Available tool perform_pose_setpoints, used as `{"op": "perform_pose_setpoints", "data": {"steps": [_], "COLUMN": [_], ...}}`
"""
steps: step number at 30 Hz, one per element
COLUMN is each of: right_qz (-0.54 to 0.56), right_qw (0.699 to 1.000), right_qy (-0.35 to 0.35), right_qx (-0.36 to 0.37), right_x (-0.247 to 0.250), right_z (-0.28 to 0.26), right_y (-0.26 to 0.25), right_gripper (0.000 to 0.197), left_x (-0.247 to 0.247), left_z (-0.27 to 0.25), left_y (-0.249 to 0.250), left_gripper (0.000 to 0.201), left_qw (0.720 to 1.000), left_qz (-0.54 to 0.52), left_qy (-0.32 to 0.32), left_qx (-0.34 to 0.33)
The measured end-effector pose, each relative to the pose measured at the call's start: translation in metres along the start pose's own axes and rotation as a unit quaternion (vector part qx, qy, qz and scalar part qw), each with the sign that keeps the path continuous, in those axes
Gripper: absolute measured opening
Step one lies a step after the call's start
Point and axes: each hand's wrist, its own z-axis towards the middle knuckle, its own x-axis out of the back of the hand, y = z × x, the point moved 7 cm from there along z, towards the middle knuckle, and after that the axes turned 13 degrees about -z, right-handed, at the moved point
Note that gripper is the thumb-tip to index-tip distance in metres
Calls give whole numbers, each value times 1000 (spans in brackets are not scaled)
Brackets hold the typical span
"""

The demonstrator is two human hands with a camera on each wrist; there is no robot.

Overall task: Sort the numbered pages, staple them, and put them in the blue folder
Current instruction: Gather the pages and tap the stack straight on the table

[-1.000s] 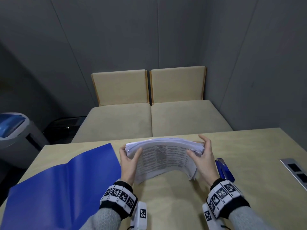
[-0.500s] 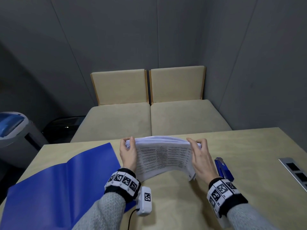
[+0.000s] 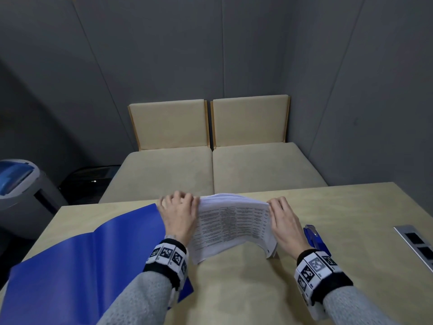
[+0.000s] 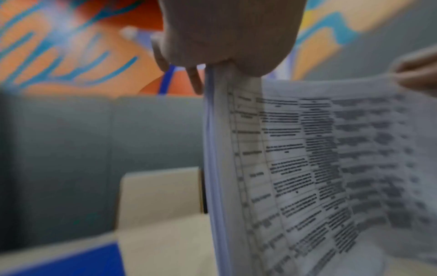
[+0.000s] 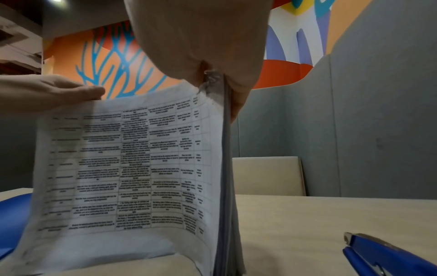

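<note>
2 hands square pages: blue folder (image 3: 77, 261) open at left; left hand (image 3: 179, 214) grips stack (image 3: 232, 226) left edge, right hand (image 3: 284, 224) grips right edge, stack upright on counter (image 3: 234, 289). Tap edges flush, loosen grip slightly. Stapler (image 3: 315, 239) right.

The setting was an office meeting booth. Grey padded partition panels (image 3: 257, 55) enclosed two beige upholstered seats (image 3: 210, 170) facing a pale wooden table (image 3: 351, 219) fitted with a metal socket plate (image 3: 419, 245). A stapler (image 3: 315, 239), a blue folder (image 3: 82, 266) and printed pages (image 3: 234, 226) were on the table, a waste bin (image 3: 21, 191) stood beside it, and a colourful mural (image 5: 113, 61) rose above the partitions.
</note>
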Motion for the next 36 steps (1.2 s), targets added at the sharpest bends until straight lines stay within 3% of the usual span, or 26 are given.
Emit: {"op": "perform_pose_setpoints", "data": {"steps": [3,5,7,9,15,17,20,22,23,26,29,32,34,36], "right_qz": [3,4,2,0,51,100,226,334,386,495,580,584,568,558], "right_qw": [1000,1000,1000,1000,997,989,946,897,869,809,758,737,744,759], "right_qy": [-9,-12,-18,-24,-4,14,16,-45,-82,-176,-186,-242,-258,-226], "right_qx": [-4,-10,-15,-19,-55,-105,-233,-288,-297,-262,-235,-239,-240,-247], "right_x": [1,1,1,1,6,9,7,-5,-12,-18,-2,4,2,1], "right_z": [1,2,2,2,1,-7,-28,-34,-34,-20,-3,1,0,2], "right_y": [0,1,2,3,14,24,46,51,49,32,19,6,-2,-8], "right_gripper": [15,15,15,16,16,36,84,96,95,73,41,34,35,38], "left_x": [-13,-34,-54,-67,-86,-74,-32,-3,3,7,3,-5,-8,-7], "left_z": [1,-2,-7,-11,-17,-15,5,21,25,20,6,-7,-17,-27], "left_y": [45,78,111,137,156,152,132,110,99,75,54,39,37,42], "left_gripper": [56,52,35,25,34,36,39,40,40,40,39,32,27,17], "left_qw": [979,955,933,923,917,925,962,967,944,823,790,802,829,851], "left_qz": [127,106,56,38,88,65,-44,-180,-278,-507,-538,-528,-499,-475], "left_qy": [-140,-240,-298,-312,-314,-300,-217,-172,-178,-210,-190,-138,-95,-56], "left_qx": [-79,-135,-196,-223,-229,-225,-158,-56,3,144,223,242,232,219]}}
